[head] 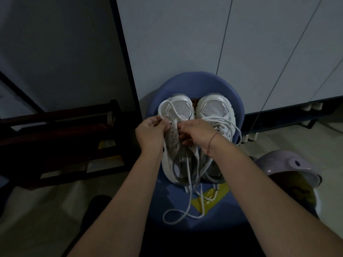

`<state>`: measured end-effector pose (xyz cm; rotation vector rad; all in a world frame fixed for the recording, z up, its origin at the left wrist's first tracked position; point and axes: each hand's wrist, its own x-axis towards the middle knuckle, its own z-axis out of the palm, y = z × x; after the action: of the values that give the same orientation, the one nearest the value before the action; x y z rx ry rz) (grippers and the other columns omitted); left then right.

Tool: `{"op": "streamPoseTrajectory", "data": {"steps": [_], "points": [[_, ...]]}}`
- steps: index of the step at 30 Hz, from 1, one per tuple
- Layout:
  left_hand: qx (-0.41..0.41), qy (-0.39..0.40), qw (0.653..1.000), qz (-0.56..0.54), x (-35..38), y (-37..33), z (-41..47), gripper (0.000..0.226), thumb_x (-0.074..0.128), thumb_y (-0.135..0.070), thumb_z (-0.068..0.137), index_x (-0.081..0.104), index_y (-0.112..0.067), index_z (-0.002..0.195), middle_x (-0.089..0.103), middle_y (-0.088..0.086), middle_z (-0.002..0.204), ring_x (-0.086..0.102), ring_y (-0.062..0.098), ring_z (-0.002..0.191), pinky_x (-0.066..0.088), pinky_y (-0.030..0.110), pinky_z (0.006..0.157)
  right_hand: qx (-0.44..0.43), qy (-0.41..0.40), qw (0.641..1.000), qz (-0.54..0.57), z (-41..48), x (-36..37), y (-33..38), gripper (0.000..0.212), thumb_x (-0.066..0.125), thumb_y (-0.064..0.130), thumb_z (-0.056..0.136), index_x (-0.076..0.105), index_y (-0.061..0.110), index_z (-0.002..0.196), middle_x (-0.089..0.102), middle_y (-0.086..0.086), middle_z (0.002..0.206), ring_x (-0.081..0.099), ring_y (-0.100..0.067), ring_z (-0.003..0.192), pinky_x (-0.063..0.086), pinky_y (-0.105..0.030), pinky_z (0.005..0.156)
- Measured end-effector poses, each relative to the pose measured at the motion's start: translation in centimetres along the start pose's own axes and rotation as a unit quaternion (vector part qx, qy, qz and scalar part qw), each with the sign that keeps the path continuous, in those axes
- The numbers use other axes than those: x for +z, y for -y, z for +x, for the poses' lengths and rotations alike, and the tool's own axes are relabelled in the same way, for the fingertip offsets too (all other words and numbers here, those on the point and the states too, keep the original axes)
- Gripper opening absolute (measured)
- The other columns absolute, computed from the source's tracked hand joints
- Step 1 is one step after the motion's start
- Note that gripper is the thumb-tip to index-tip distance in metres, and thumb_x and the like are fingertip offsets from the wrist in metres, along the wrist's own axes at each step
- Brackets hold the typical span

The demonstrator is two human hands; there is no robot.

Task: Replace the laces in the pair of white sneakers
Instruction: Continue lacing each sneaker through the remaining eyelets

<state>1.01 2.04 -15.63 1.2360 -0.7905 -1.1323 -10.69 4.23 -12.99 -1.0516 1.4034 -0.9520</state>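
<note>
Lace [190,182] pinched; sneaker [181,108] mark possibly lettering.

A round blue plastic stool [236,102] carries two white mesh-toed sneakers [182,108] side by side, with loose white laces [185,215] trailing across its near part.

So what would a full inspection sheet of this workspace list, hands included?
Surface: blue stool, carrying both shoes.
Job's things: left sneaker with empty eyelets, lace looped over its toe; right sneaker laced; loose laces trailing over the seat.
Clutter: yellow wrapper on the seat.
Hands: left hand pinches the lace; right hand grips the left sneaker by its eyelets.
Cables: nothing seen.
Surroundings: white cabinet, dark wooden frame, lilac basin.
</note>
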Motion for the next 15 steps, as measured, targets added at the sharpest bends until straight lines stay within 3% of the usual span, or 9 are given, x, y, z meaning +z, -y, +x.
{"op": "streamPoseTrajectory", "data": {"steps": [8, 10, 15], "points": [[0.048, 0.029, 0.992, 0.115, -0.35, 0.26, 0.69, 0.016, 0.074, -0.004, 0.082, 0.068, -0.018, 0.080, 0.071, 0.000, 0.074, 0.065, 0.007, 0.066, 0.051, 0.020, 0.065, -0.002, 0.011, 1.000, 0.023, 0.22, -0.13, -0.20, 0.025, 0.043, 0.000, 0.095, 0.064, 0.002, 0.110, 0.060, -0.007, 0.077, 0.056, -0.011, 0.063, 0.048, -0.015, 0.048], [0.053, 0.025, 0.992, 0.115, -0.44, 0.31, 0.77, 0.006, 0.073, -0.009, 0.085, 0.072, -0.015, 0.083, 0.071, -0.001, 0.072, 0.065, 0.006, 0.064, 0.053, 0.021, 0.066, -0.004, 0.013, 1.000, 0.018, 0.15, -0.12, -0.18, 0.025, 0.043, 0.000, 0.095, 0.064, 0.003, 0.110, 0.060, -0.007, 0.078, 0.055, -0.010, 0.064, 0.049, -0.015, 0.049], [0.054, 0.032, 0.994, 0.089, -0.37, 0.28, 0.80, 0.021, 0.068, -0.012, 0.090, 0.068, -0.023, 0.073, 0.068, -0.006, 0.061, 0.063, 0.005, 0.060, 0.056, 0.022, 0.067, -0.001, 0.017, 1.000, 0.026, -0.11, -0.35, -0.06, 0.028, 0.043, 0.001, 0.096, 0.061, 0.001, 0.117, 0.062, -0.011, 0.087, 0.057, -0.011, 0.066, 0.050, -0.015, 0.051]]}}
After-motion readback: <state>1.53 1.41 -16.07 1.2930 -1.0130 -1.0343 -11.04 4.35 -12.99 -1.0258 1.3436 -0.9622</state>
